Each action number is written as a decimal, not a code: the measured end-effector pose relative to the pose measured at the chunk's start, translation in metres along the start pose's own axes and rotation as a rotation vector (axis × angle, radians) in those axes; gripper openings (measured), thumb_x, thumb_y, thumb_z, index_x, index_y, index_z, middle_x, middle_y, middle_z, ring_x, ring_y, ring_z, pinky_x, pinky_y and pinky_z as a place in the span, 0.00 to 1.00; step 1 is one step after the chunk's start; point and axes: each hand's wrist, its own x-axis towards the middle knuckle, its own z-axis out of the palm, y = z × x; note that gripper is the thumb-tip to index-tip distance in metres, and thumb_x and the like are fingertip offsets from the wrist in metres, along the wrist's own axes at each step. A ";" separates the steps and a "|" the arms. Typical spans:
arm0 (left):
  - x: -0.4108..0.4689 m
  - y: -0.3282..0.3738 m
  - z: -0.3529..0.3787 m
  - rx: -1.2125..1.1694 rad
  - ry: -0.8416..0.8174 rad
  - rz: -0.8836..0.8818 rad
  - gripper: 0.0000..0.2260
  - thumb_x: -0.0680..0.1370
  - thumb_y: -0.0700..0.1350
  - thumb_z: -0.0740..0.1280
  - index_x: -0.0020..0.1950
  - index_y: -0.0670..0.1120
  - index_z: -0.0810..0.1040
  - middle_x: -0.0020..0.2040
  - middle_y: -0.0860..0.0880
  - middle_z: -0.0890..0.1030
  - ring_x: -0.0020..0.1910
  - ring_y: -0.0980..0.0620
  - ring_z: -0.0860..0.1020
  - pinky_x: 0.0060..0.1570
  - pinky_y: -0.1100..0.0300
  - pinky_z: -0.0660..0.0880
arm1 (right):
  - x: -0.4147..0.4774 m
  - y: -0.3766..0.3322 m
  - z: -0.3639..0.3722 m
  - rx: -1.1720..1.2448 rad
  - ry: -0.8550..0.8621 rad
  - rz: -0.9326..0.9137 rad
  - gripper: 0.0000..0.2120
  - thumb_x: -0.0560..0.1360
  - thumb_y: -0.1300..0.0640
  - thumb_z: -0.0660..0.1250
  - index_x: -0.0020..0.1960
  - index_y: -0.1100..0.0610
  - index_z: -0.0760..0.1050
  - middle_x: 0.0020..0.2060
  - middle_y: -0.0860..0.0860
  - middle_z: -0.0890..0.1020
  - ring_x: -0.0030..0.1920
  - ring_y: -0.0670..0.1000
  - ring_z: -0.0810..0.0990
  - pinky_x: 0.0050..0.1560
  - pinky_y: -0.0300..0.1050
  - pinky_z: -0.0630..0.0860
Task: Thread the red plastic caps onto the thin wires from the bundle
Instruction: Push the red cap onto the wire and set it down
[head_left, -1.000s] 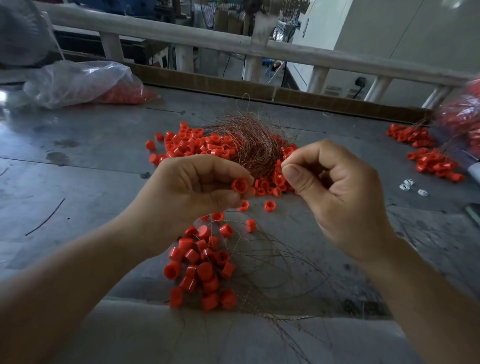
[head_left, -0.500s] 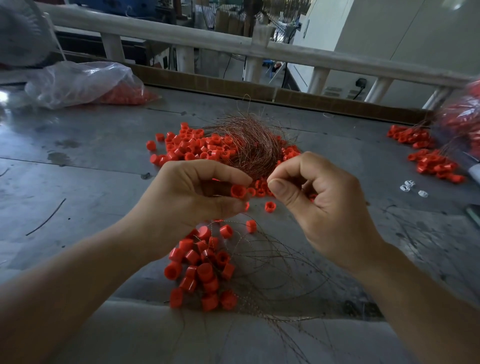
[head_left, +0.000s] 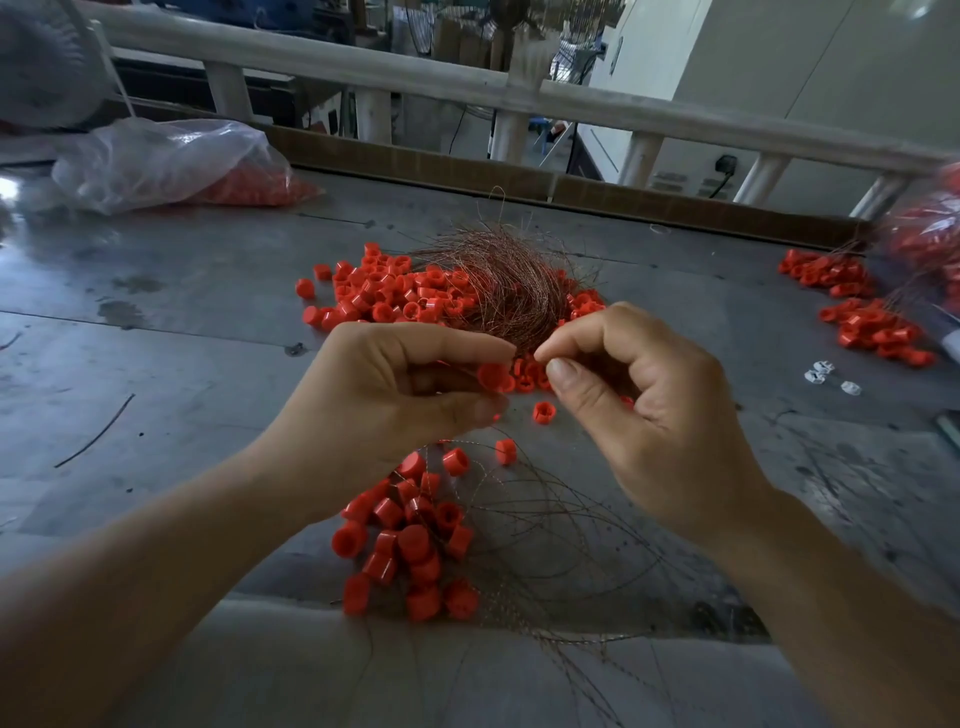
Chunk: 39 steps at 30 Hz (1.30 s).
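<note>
My left hand (head_left: 395, 400) pinches a red plastic cap (head_left: 492, 375) between thumb and forefinger, above the grey table. My right hand (head_left: 644, 410) is just right of it, thumb and forefinger pressed together beside the cap; a wire between them is too thin to make out. Behind both hands lies the coppery wire bundle (head_left: 511, 283), with a heap of loose red caps (head_left: 395, 291) to its left. Below my hands sits a cluster of red caps (head_left: 410, 540) with thin wires (head_left: 561, 525) curling out to the right.
A clear plastic bag (head_left: 166, 161) holding red caps lies at the back left. More red caps (head_left: 862, 317) and another bag (head_left: 930, 234) are at the right edge, with small white parts (head_left: 826, 371) nearby. A white railing (head_left: 467, 83) runs behind the table.
My right hand has moved left and closer, so its fingertips now almost touch the cap held in my left hand. My left hand has stayed nearly in place.
</note>
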 end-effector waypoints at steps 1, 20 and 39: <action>-0.001 0.000 0.001 0.009 -0.014 0.003 0.14 0.60 0.44 0.70 0.44 0.51 0.82 0.41 0.49 0.85 0.38 0.52 0.83 0.38 0.68 0.77 | 0.000 0.000 -0.001 -0.015 0.005 -0.021 0.06 0.72 0.63 0.64 0.43 0.52 0.74 0.36 0.44 0.75 0.38 0.41 0.73 0.40 0.29 0.69; -0.001 -0.003 0.000 -0.114 -0.063 0.051 0.15 0.61 0.44 0.72 0.48 0.49 0.82 0.40 0.52 0.85 0.39 0.55 0.83 0.40 0.68 0.77 | -0.003 -0.003 0.005 0.003 -0.067 0.051 0.01 0.70 0.60 0.67 0.40 0.55 0.76 0.34 0.44 0.76 0.36 0.40 0.74 0.38 0.27 0.68; 0.001 -0.002 -0.005 -0.235 -0.097 -0.005 0.13 0.63 0.44 0.70 0.46 0.51 0.84 0.41 0.49 0.85 0.41 0.53 0.83 0.39 0.66 0.78 | -0.003 -0.008 -0.001 0.097 -0.085 0.121 0.08 0.69 0.62 0.65 0.41 0.49 0.76 0.36 0.43 0.78 0.37 0.42 0.77 0.37 0.31 0.72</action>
